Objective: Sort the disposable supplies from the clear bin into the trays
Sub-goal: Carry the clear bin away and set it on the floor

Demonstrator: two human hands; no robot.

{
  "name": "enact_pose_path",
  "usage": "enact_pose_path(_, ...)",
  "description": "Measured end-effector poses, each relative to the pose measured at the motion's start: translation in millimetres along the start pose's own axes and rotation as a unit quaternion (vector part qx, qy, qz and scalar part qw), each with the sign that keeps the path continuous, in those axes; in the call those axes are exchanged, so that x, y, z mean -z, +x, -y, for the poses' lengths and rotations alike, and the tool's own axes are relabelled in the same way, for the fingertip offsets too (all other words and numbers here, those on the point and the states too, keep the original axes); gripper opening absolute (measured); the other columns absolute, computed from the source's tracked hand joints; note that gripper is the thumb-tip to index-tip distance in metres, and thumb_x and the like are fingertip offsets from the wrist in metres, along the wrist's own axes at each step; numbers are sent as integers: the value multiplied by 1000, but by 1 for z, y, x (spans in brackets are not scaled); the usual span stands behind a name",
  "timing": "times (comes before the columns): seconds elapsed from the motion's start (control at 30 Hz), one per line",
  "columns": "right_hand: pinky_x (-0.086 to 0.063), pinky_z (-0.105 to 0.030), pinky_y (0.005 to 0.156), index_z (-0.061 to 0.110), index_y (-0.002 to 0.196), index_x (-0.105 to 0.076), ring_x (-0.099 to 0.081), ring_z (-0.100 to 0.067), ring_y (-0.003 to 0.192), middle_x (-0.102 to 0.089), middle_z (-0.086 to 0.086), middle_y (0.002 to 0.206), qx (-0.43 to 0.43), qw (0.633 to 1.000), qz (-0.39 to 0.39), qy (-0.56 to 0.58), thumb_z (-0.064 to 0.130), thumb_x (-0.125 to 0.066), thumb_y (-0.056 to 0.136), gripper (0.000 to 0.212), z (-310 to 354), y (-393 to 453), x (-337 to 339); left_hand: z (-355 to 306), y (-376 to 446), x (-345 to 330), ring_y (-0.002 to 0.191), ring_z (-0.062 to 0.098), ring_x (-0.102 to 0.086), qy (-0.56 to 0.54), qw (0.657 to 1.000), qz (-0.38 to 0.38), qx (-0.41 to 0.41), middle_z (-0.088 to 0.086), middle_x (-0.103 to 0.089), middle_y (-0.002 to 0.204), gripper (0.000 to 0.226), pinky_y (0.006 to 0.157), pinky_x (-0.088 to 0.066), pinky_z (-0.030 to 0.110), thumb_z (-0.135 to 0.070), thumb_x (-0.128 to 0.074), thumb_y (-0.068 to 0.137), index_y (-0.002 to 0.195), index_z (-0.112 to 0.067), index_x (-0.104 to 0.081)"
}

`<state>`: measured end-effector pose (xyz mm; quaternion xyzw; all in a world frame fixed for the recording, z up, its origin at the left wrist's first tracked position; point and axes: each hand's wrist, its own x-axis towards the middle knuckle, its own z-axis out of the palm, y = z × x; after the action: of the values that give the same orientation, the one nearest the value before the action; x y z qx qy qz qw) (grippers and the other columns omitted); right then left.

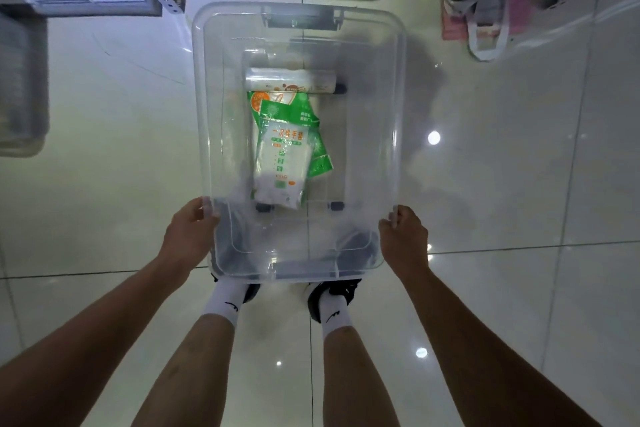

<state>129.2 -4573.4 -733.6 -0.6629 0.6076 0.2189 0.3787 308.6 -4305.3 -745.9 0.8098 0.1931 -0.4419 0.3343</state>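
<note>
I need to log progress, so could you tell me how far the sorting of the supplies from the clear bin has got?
Nothing looks sorted yet. The white glove packet, the green packets and the roll all still lie inside the clear bin. In hand: the left hand and the right hand grip the bin's near corners, above the tiled floor. Left: moving every item into trays, which I cannot identify clearly here.

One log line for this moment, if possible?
hands: left hand, right hand grip clear bin rim | inside: roll, packets
</note>
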Motion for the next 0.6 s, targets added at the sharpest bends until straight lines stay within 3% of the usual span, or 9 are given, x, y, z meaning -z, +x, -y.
enact_pose_path(0.07,-46,-33,98,2,130,-55,-60,-30,118,-63,-14,130,3,1000,6,-1,12,-55,93,38,5,5,2,-7,-1,1,101,22,-65,21,1000,-6,-13,-5,-71,107,17,93,-53,45,-24,-58,96,94,-39,-65)
enact_pose_path(0.2,-42,-39,110,11,145,-42,-49,-26,133,-50,-9,146,77,997,-28,5,12,-55,94,53,26,15,8,-39,1,1,103,20,-61,66,992,-55,-92,-2,-61,125,41,75,-48,22,-12,-55,97,137,-21,-53)
enact_pose_path(0.27,-37,-36,111,12,144,-44,-43,-25,136,-46,-8,148,139,989,-45,-21,11,-55,94,51,43,22,11,-59,8,0,125,25,-53,133,977,-65,-153,4,-52,144,51,98,-49,32,-14,-54,98,148,-18,-42)
enact_pose_path(0.3,-36,-37,112,13,142,-47,-41,-25,137,-45,-8,148,168,983,-52,-45,11,-55,94,48,53,27,12,-70,12,-1,136,26,-44,175,966,-68,-180,5,-44,152,56,109,-42,40,-17,-55,98,150,-19,-38)
enact_pose_path(0.37,-37,-40,113,14,138,-52,-39,-26,138,-43,-9,150,199,973,-62,-100,14,-57,93,45,74,43,17,-94,23,-1,146,25,-30,238,942,-71,-225,5,-31,160,60,116,-33,46,-21,-57,96,152,-21,-36)
enact_pose_path(0.6,-38,-44,113,15,142,-49,-32,-25,142,-33,-7,157,355,912,-84,-188,13,-56,93,49,170,98,57,-214,71,-5,143,35,-33,365,817,-78,-440,16,-38,154,66,109,-41,54,-15,-68,86,146,-9,-43)
